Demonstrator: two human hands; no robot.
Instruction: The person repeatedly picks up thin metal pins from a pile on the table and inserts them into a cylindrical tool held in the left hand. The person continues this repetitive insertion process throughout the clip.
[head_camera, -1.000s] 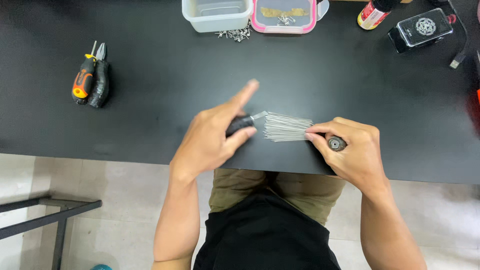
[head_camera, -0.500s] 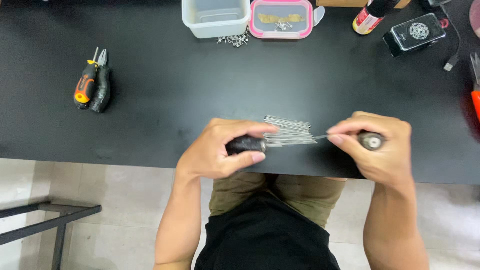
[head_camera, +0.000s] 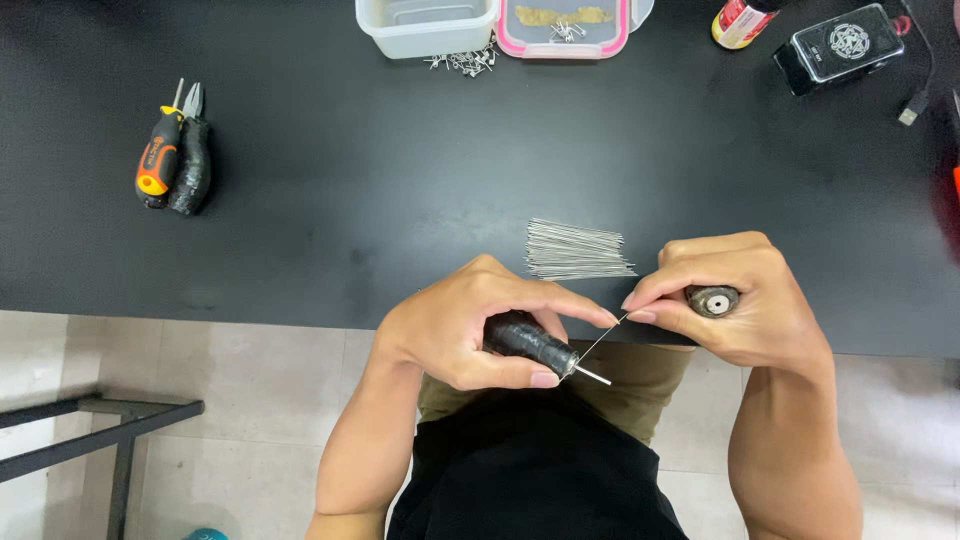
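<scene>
My left hand (head_camera: 480, 325) is closed around a black cylindrical handle (head_camera: 528, 342) with a thin metal tip sticking out to the right. My right hand (head_camera: 735, 300) grips a second dark round tool (head_camera: 712, 300), its end facing the camera. Its thumb and forefinger also pinch one thin metal wire (head_camera: 603, 336), which slants down to the tip of the left tool. Both hands are at the table's near edge, over my lap. A flat bundle of several straight thin wires (head_camera: 577, 250) lies on the black table (head_camera: 400, 180) just above the hands.
Pliers with black and orange handles (head_camera: 175, 150) lie at the far left. At the back edge stand a clear tub (head_camera: 425, 25), a pink-rimmed box (head_camera: 565, 25), small metal bits (head_camera: 465, 62), a bottle (head_camera: 745, 20) and a black device (head_camera: 840, 45). A metal frame (head_camera: 100, 435) stands on the floor.
Both hands moved off the wire bundle toward me. The left hand, first flat with fingers out, closed on the black handle. One wire is now between the right fingers and the left tool's tip.
</scene>
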